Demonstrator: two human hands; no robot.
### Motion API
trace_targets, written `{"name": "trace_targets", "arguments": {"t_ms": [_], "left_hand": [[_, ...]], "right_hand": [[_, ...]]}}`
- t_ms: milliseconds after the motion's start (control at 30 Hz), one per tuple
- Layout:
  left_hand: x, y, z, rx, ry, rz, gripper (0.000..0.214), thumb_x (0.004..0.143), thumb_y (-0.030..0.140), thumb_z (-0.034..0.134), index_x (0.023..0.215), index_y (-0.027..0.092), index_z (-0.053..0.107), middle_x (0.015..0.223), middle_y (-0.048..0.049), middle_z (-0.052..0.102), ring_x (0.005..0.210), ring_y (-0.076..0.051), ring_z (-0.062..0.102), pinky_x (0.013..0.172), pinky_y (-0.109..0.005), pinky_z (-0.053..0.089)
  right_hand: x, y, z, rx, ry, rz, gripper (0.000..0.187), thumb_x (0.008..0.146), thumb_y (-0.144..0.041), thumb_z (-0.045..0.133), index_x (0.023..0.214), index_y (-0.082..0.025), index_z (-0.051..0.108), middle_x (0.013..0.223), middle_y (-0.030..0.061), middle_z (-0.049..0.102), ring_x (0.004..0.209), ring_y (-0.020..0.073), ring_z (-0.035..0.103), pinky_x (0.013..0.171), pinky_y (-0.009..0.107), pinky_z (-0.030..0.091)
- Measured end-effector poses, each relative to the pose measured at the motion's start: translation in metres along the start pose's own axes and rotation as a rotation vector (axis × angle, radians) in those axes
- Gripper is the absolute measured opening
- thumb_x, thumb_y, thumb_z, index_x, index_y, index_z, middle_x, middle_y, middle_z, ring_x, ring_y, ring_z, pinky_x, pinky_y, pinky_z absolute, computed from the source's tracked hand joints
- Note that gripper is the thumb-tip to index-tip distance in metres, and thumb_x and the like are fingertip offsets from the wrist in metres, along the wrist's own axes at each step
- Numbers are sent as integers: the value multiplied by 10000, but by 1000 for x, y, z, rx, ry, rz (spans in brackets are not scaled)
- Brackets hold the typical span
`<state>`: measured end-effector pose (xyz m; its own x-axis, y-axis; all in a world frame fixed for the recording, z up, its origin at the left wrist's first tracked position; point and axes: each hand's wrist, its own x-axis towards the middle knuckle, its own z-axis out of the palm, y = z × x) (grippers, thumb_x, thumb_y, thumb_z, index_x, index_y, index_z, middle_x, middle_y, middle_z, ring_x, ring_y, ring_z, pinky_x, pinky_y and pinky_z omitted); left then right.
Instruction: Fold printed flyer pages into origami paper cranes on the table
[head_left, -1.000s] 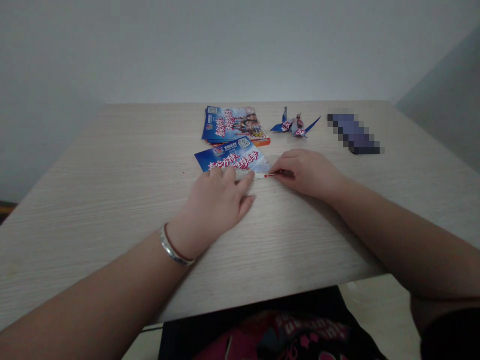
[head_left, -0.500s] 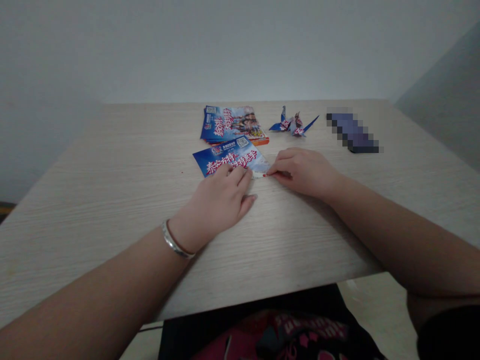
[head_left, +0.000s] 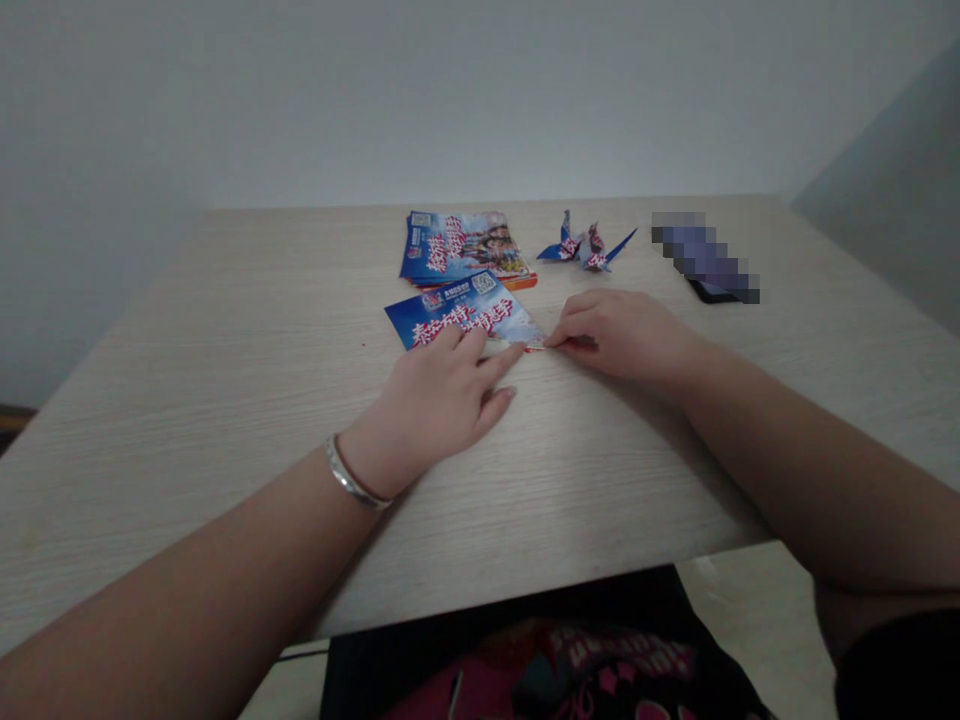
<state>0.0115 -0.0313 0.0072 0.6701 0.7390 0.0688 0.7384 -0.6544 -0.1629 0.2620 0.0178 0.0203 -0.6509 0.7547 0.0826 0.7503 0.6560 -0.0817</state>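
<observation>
One leaflet [head_left: 454, 308] under spread left hand [head_left: 439, 390], right hand [head_left: 626, 330] pinching its corner, one stack [head_left: 463, 248]

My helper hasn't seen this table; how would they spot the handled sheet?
On the pale table, find the leaflet stack at the back. Just nearer lies the printed sheet, touched by the left hand and right hand; unlike the stack, it's single.

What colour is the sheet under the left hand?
The sheet is blue, paler toward the right, with red-and-white lettering; head view.
</observation>
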Motion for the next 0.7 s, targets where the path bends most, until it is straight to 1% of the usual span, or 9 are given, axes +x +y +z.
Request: {"name": "trace_targets", "arguments": {"t_ms": [133, 233, 333, 433, 567, 700], "left_hand": [[1, 1, -3, 1, 8, 1, 531, 1080, 445, 364, 1540, 246, 539, 1308, -179, 633, 1183, -373, 589, 935, -476, 519], [1, 2, -4, 1, 6, -10, 521, 1079, 441, 372, 1529, 248, 551, 1295, -175, 640, 1167, -363, 596, 928, -469, 522], [2, 2, -4, -4, 3, -14, 515, 1078, 439, 385, 1525, 247, 555, 1294, -170, 640, 1153, -348, 600, 929, -458, 522], [1, 1, -3, 5, 3, -13, 516, 1079, 443, 386, 1527, 250, 553, 1295, -168, 640, 1160, -352, 595, 935, -457, 518], [2, 1, -3, 13, 3, -15, 524, 1080, 457, 383, 1537, 254, 539, 1311, -165, 636, 1174, -358, 586, 941, -457, 513], [3, 2, -4, 14, -17, -21, 534, 1077, 461, 385, 1545, 253, 533, 1330, -178, 626, 1179, -382, 583, 928, -476, 519]], "right_hand": [[-1, 3, 3, 103, 88, -25, 264, 940, -206, 615, 1118, -211, 809, 1029, 78, 787, 945, 215, 688, 818, 325, 480], [-1, -2, 8, 80, 128, -95, 263, 960, -219, 595, 1102, -216, 816, 1037, 81, 783, 974, 217, 683, 818, 320, 473], [0, -6, 12, 24, 110, -103, 255, 952, -214, 606, 1075, -236, 829, 1053, 75, 781, 982, 221, 681, 790, 317, 465], [1, -7, 13, 41, 91, -74, 278, 936, -183, 607, 1088, -240, 833, 1058, 67, 780, 984, 214, 686, 798, 312, 472], [3, -4, 7, 56, 6, -31, 312, 909, -147, 598, 1082, -238, 841, 1052, 60, 782, 974, 211, 695, 821, 315, 477], [3, -2, -2, 34, -66, 30, 314, 895, -144, 608, 1059, -258, 850, 1041, 42, 786, 951, 201, 701, 804, 308, 475]]}}
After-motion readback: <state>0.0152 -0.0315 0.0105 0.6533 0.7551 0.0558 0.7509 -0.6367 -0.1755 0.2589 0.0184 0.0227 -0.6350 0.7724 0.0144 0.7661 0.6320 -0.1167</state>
